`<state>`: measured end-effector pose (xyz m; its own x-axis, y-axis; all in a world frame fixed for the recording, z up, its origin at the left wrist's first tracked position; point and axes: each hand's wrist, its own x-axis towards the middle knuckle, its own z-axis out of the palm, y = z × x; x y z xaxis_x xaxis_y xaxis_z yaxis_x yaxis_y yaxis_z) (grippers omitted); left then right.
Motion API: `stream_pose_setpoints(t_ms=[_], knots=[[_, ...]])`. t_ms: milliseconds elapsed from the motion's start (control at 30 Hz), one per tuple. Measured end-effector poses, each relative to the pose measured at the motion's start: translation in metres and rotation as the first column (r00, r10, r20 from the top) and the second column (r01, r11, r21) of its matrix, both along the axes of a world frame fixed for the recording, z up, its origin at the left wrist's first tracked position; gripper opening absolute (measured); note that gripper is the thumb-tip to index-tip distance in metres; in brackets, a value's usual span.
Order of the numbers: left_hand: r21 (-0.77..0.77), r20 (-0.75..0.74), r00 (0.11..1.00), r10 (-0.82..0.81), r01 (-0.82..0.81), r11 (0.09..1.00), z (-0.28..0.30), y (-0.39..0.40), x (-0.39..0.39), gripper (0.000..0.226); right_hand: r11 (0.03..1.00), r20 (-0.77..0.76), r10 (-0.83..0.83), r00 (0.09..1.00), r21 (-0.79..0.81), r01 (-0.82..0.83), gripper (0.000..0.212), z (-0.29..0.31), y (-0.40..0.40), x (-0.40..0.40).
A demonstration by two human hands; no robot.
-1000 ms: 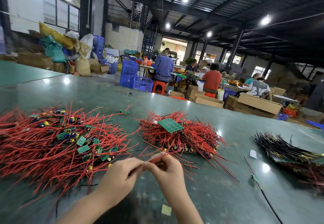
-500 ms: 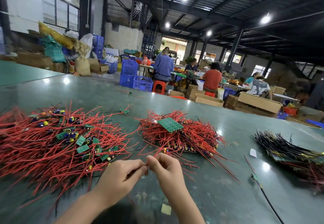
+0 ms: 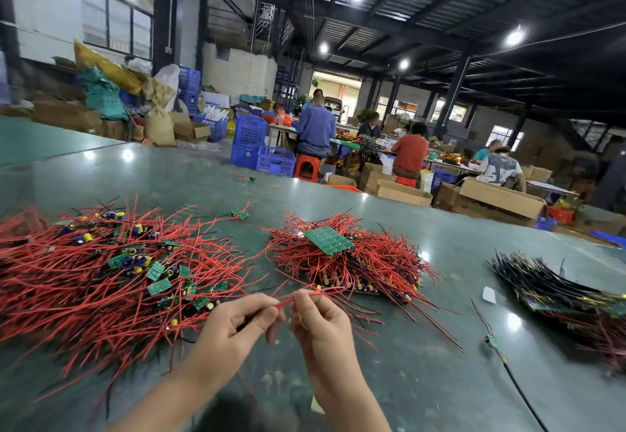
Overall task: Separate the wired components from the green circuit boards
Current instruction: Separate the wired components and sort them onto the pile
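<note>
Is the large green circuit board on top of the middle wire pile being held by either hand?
No. The large green circuit board lies untouched on the middle pile, while the left hand and right hand pinch a red wire nearer the camera.

Nothing reads clearly; a seated worker's shirt (image 3: 500, 169) perhaps bears digits.

The table (image 3: 406, 381) is smooth, glossy green, mirroring lamps; the red wires (image 3: 84, 296) look plastic-coated, the boxes (image 3: 501, 198) cardboard.

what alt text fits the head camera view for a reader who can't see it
Two bare hands, left hand and right hand, pinch a thin red wire above a glossy green table. Red wire heaps with small green circuit boards lie behind.
</note>
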<state>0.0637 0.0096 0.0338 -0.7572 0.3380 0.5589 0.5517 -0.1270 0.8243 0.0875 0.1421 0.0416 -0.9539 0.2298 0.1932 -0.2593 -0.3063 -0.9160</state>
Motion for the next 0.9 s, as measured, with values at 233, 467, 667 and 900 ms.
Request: stream_pose_setpoints(t_ms=[233,467,667,900], knots=[[-0.063,0.094,0.995,0.030,-0.024,0.998,-0.003,-0.001,-0.003,0.033,0.984,0.020,-0.131,0.991,0.121,0.128,0.013,0.005,0.017,0.000],[-0.303,-0.200,0.931,0.304,-0.354,0.885,-0.006,-0.009,-0.007,0.042,0.623,-0.354,-0.365,0.861,0.595,0.508,0.026,0.000,0.016,-0.002],[-0.365,-0.320,0.895,0.312,-0.420,0.831,-0.009,-0.013,-0.012,0.049,0.649,-0.310,-0.424,0.851,0.551,0.525,0.016,-0.003,0.022,-0.004],[-0.317,-0.688,0.641,0.341,-0.687,0.654,-0.017,-0.013,-0.019,0.038,0.628,-0.214,-0.454,0.865,0.612,0.481,0.025,-0.005,0.024,-0.004]])
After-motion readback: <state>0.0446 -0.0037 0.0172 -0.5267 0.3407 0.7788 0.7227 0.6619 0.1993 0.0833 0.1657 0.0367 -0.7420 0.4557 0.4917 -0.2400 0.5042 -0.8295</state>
